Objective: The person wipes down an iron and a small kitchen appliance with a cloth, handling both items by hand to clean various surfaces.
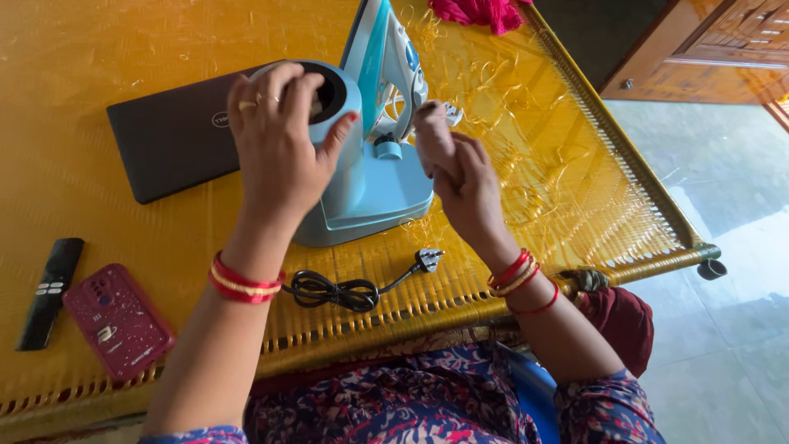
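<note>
Quite a bit is cut off or blocked here: the top of the blue iron [380, 123] runs out past the upper edge of the shot, and its rounded back end is mostly covered by the left hand [279, 144], so you can only see a dark opening peeking out behind the fingers. The iron stands upright on its heel, roughly mid-bed and a bit toward the far side of the woven yellow bed [123, 49]. The left hand comes in from below, wrist bent, fingers spread and wrapped over that rounded back end, thumb on the side. The right hand [460, 177] is raised beside the iron's handle, fingers bunched tight around a small pale cloth [433, 136]; can't tell whether the cloth actually touches the iron. The black cord [341, 290] lies coiled near the bed's front edge, its plug [428, 260] loose on the weave. A closed dark laptop [177, 131] sits behind the left hand, partly hidden by it. A red phone [117, 319] and black remote [51, 292] are toward the front left corner. Something pink [481, 12] at the far edge is cropped.
</note>
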